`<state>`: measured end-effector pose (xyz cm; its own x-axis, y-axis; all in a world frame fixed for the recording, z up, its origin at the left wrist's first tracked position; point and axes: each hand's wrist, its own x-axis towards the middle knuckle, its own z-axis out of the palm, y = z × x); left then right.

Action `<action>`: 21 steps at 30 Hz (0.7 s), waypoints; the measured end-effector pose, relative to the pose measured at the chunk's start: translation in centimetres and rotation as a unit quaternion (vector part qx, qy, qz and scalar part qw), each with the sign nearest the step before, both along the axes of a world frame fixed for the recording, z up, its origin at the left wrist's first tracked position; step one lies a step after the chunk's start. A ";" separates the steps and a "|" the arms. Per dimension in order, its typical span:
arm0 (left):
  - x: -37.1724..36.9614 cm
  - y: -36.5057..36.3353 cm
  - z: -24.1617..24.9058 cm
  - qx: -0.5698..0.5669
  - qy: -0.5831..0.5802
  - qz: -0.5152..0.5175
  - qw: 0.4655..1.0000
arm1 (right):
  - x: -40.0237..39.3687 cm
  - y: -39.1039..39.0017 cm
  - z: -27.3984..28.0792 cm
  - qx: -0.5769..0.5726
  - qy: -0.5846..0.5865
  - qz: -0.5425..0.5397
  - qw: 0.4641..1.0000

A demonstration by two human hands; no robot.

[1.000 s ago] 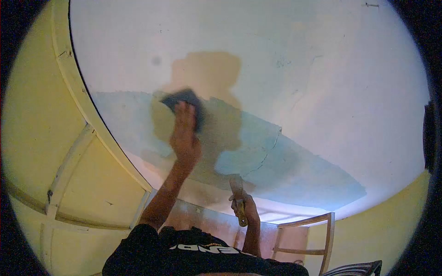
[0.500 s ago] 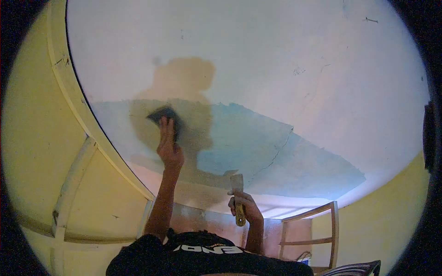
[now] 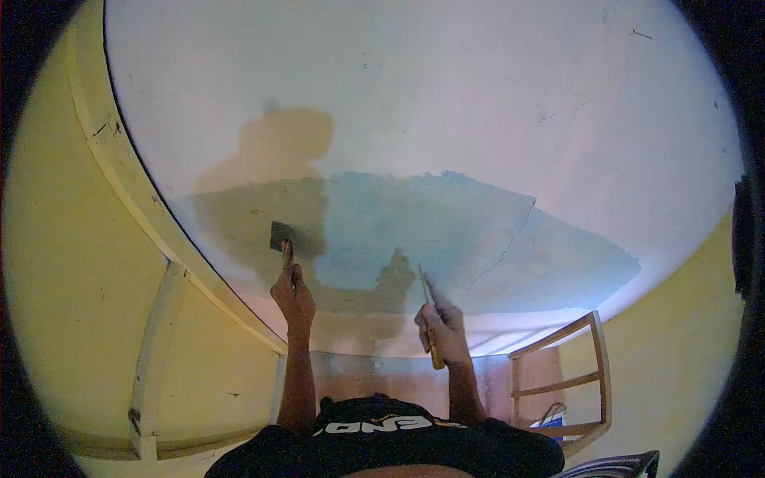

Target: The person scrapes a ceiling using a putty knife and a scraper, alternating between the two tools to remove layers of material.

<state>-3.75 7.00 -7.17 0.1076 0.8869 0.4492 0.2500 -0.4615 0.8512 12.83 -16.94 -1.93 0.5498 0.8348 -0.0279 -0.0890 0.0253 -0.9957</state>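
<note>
My left hand point(image 3: 293, 296) is raised toward the pale ceiling point(image 3: 446, 95), its fingers closed on a dark, square, flat plate point(image 3: 280, 236). The plate lies against or close to the teal patch point(image 3: 366, 231); contact is hard to tell. To the right, my right hand point(image 3: 443, 328) is wrapped round the yellowish handle of a putty knife point(image 3: 437, 350). Its blade points up and appears nearly edge-on, near the patch's lower part. A thin crack point(image 3: 510, 243) runs through the patch right of the knife.
Yellow walls with pale battens point(image 3: 159, 342) stand on the left. At the lower right there is a wooden frame point(image 3: 599, 358), with a blue-and-white object point(image 3: 551, 426) behind it. My black shirt point(image 3: 382, 438) fills the bottom, and my shadow point(image 3: 271, 159) falls across the ceiling.
My left hand has drawn down toward me with the dark plate, which shows at a different angle. My right hand has shifted right and turned the putty knife nearly edge-on. The view has shifted slightly.
</note>
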 end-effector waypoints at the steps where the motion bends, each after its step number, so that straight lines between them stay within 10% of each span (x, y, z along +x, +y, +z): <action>1: -0.4 -0.4 0.9 -0.042 -0.006 -0.019 0.999 | 0.0 0.4 0.7 0.020 -0.037 -0.023 0.999; 9: 0.0 0.4 -1.7 -0.051 0.006 -0.033 0.998 | -0.4 5.0 7.1 0.084 -0.295 -0.265 0.914; 21: -0.3 0.1 -1.4 -0.034 -0.058 -0.072 0.995 | 0.5 10.9 6.7 -0.024 -0.518 -0.331 0.788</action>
